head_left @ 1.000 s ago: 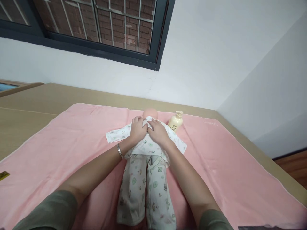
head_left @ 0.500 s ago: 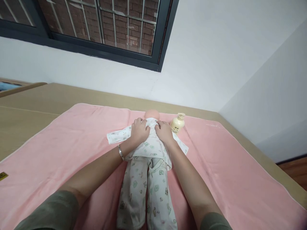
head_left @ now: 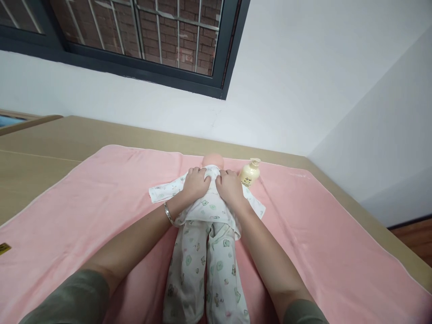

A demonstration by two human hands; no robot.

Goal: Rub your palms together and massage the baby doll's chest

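At doll's collar on pink towel, L hand & R hand now closer together vs 0.5 s ago, both pinching shirt neckline shut.

Both your forearms come up from the bottom of the frame and converge toward its centre, bare from the olive-green sleeves pushed up near the lower edge. Your left hand lies palm down just left of centre, fingers curled and pressing downward, a thin bangle round the wrist. Your right hand sits just beside it, right of centre, palm down too, fingers bent, thumbs nearly meeting. Both wrists run straight, elbows out of view.
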